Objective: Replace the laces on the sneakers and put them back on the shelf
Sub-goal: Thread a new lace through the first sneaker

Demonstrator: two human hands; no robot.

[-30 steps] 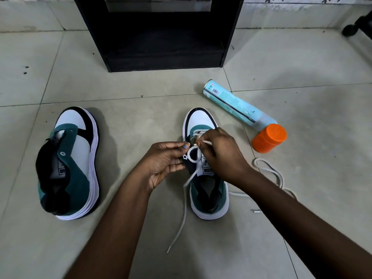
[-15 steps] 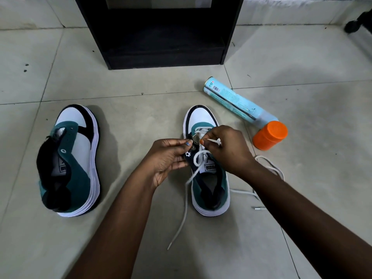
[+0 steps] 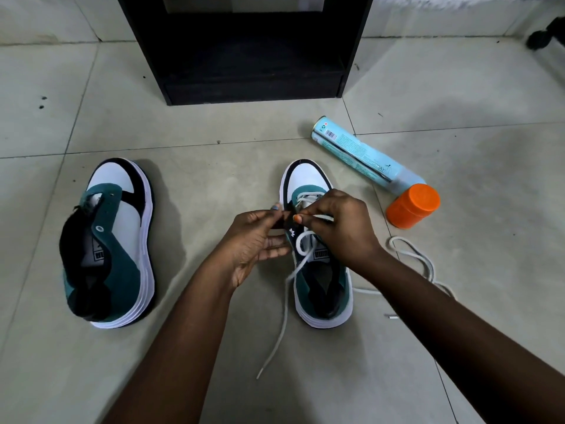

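A white, teal and black sneaker [image 3: 321,295] stands upright on the floor at centre, toe pointing away. A white lace [image 3: 282,316] runs through its lower eyelets; one end trails toward me on the left, the rest loops on the floor at the right. My left hand [image 3: 256,243] pinches the shoe's left eyelet flap. My right hand [image 3: 339,228] pinches the lace end at that flap. The second sneaker [image 3: 113,240], without a lace, lies tilted on its side at the left. The black shelf [image 3: 250,84] stands at the back.
A light blue spray can [image 3: 363,157] with an orange cap [image 3: 412,205] lies on the tiles to the right of the laced shoe. A small lace tip [image 3: 390,316] lies near the shoe's heel. A dark object [image 3: 547,35] sits at the far right edge.
The view has shifted slightly. My right hand has drawn the lace end a little to the left, toward the eyelet flap held by my left hand. Both shoes stay put.
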